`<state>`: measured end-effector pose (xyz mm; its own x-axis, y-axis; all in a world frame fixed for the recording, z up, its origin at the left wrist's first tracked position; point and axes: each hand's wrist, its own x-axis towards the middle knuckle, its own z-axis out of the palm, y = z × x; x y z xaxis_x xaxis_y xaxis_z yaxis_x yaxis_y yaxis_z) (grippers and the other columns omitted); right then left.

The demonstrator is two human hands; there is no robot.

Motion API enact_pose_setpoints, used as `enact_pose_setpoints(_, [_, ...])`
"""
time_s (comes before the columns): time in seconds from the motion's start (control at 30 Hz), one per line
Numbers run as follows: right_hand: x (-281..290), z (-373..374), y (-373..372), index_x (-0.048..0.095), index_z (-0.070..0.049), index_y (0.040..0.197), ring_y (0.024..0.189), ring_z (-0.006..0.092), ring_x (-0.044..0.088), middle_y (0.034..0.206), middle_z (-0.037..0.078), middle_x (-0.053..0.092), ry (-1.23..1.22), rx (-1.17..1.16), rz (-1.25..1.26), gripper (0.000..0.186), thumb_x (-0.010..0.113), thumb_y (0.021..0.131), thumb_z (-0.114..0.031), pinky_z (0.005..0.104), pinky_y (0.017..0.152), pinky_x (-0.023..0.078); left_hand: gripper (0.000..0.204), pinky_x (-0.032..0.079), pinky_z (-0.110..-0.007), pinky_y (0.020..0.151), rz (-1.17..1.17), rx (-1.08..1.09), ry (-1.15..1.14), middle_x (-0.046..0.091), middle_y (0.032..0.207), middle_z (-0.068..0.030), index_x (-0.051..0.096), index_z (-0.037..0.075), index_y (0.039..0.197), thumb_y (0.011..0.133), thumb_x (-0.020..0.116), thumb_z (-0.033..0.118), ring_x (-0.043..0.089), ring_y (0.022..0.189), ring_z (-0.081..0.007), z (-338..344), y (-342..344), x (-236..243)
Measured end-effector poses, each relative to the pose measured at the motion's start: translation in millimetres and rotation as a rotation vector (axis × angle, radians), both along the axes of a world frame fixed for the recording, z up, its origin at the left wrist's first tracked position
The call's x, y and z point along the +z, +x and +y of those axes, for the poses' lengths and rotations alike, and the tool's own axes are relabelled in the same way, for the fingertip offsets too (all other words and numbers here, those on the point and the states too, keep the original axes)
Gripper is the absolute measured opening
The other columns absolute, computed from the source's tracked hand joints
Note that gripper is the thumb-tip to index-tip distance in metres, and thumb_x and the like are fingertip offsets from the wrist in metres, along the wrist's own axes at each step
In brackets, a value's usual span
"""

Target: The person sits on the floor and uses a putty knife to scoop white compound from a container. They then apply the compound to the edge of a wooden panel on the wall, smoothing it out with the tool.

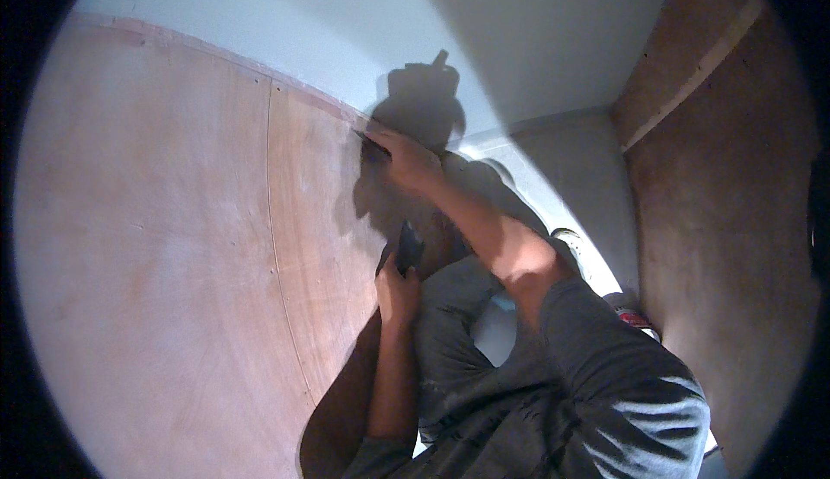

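Observation:
My right hand (405, 157) is closed around a thin dark scraper (373, 144). Its edge lies at or very near the seam where the plywood panel (173, 185) meets the pale wall (285, 12). Lower down, my left hand (399, 296) grips a second dark, flat-bladed scraper (411, 247), blade pointing up and away from me. Both handles are mostly covered by my fingers. A reddish-brown strip (207, 49) runs along the seam. Whether any filler sits on either blade is too dark to tell.
A vertical joint (271, 176) with small screw heads divides the plywood. On the right stands a brown wooden panel (726, 194) with a lighter strip. A round pale container (568, 241) and a red-banded can (635, 319) are beside my right arm. My shadow darkens the work area.

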<state>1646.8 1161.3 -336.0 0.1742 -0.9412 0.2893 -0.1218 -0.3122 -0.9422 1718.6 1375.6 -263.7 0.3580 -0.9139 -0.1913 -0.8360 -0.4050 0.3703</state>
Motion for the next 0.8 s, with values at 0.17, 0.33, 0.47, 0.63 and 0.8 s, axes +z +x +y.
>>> enact_pose_setpoints(0.17, [-4,-30,-9,0.058,-0.004,0.13,0.11,0.0419,0.061,0.115,0.024,0.065,0.414,-0.163,-0.044,0.043,0.055,0.089,-0.016,0.0441,0.101,0.046,0.043,0.049,-0.044,0.096,0.053,-0.115,-0.07,0.066,0.112,-0.029,0.059,-0.009,0.124,0.082,0.061,0.002,0.064,0.109,-0.0409,-8,2,-10])
enact_pose_setpoints(0.33, [57,-41,4,0.059,-0.001,0.126,0.106,0.0421,0.062,0.11,0.024,0.066,0.364,-0.002,0.039,0.042,0.055,0.091,-0.022,0.0457,0.095,0.048,0.042,0.049,-0.04,0.094,0.203,-0.04,-0.042,0.07,0.112,-0.021,0.063,-0.004,0.122,0.08,0.062,-0.001,0.066,0.106,-0.0304,-4,-1,-10])
enact_pose_setpoints(0.47, [81,-27,14,0.061,-0.004,0.126,0.103,0.041,0.063,0.11,0.023,0.066,-0.046,-0.257,-0.04,0.037,0.052,0.092,-0.018,0.0452,0.09,0.05,0.043,0.049,-0.037,0.095,0.152,-0.093,-0.031,0.071,0.112,-0.0166,0.063,-0.003,0.123,0.079,0.064,-0.003,0.066,0.104,-0.0248,-9,-4,-10])
enact_pose_setpoints(0.63, [89,47,-57,0.062,-0.003,0.123,0.092,0.0342,0.065,0.111,0.019,0.067,0.067,0.19,-0.02,0.033,0.056,0.092,-0.015,0.042,0.086,0.051,0.043,0.052,-0.037,0.088,0.33,-0.074,-0.225,0.071,0.111,-0.0136,0.06,0.0,0.126,0.084,0.06,-0.009,0.067,0.103,-0.024,14,8,-13])
enact_pose_setpoints(0.8, [54,99,-128,0.063,-0.002,0.119,0.094,0.0158,0.06,0.106,0.006,0.067,0.199,-0.031,-0.367,0.028,0.061,0.093,-0.013,0.0347,0.087,0.049,0.045,0.055,-0.048,0.091,1.303,0.237,-0.301,0.063,0.122,-0.0072,0.054,0.009,0.131,0.089,0.059,-0.006,0.065,0.099,-0.0189,34,-6,20])
